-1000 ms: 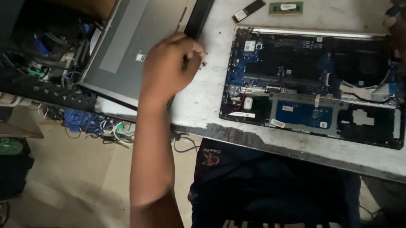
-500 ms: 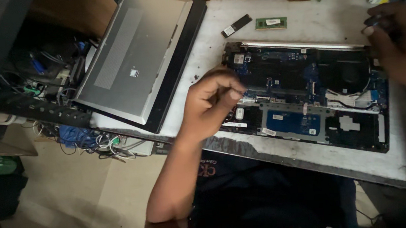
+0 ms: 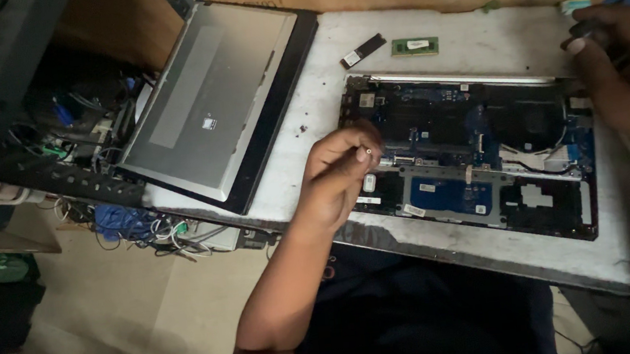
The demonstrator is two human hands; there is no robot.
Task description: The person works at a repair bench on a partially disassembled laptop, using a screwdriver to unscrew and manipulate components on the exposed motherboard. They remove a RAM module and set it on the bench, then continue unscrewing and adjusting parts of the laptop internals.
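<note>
On the white tabletop, the opened laptop lies right of centre. The left hand pinches a tiny screw over its left edge; the right hand curls closed on a dark tool at the far right.

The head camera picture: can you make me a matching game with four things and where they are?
Things:
1. left hand
2. right hand
3. grey laptop cover
4. green memory stick

Places:
A. far edge of the table, beyond the open laptop
B. left end of the table, overhanging
C. over the open laptop's left edge
D. at its right end

Pairs: 1-C, 2-D, 3-B, 4-A
</note>
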